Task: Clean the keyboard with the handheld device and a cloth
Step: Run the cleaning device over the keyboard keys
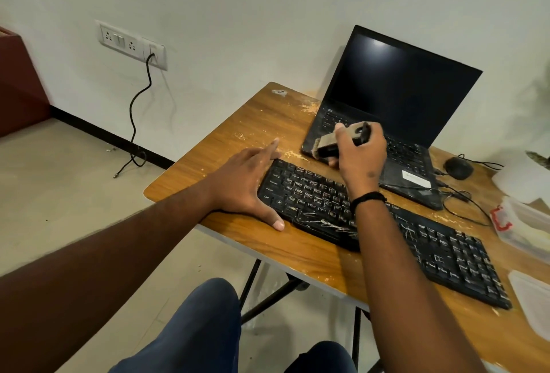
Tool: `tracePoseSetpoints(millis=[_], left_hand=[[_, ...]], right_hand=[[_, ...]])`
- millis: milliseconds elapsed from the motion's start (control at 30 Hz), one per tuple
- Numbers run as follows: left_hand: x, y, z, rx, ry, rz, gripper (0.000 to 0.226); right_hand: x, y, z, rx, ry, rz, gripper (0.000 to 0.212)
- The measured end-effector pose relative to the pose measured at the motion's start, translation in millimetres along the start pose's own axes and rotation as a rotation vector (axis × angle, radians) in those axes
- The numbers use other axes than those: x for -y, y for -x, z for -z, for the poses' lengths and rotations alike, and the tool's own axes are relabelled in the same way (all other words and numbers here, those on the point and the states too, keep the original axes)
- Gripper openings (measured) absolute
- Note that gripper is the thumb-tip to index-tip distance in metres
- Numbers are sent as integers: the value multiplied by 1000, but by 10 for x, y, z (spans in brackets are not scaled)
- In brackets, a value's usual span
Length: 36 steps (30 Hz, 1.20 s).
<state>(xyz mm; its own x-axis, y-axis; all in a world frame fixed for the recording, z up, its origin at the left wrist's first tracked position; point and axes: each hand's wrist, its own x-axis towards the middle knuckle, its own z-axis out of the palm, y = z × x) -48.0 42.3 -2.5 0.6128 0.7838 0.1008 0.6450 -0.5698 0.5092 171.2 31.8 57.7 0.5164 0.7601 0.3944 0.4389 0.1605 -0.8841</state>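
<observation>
We hold our right hand [361, 154] curled around a small beige-and-black handheld device [342, 140], raised just above the far left corner of the long black dust-streaked keyboard [387, 223] and in front of the open black laptop [395, 110]. Our left hand [247, 182] lies flat and spread on the brown wood-grain table [268, 122], fingers straight and holding nothing, its thumb side touching the keyboard's left end. Beyond our right hand sit a black mouse [458, 168] and clear plastic containers [523, 223]; pale crumbs dot the tabletop near our left fingertips.
</observation>
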Motion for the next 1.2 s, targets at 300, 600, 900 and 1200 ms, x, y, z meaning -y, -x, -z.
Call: tracePoseSetpoints(millis=[300,600,900,1200], left_hand=[[56,-51,-36,-20,12,29,155],[57,-44,-29,-25,30,46,156],[-1,-15,1,-30,32,46,155],[21,-25,-21,-31,24,54,157]], right_hand=[[-94,8,215,33,218,190,21],[-191,62,109,206,238,120,18],[-146,49,123,198,209,94,20],[-67,90,28,329,172,99,20]])
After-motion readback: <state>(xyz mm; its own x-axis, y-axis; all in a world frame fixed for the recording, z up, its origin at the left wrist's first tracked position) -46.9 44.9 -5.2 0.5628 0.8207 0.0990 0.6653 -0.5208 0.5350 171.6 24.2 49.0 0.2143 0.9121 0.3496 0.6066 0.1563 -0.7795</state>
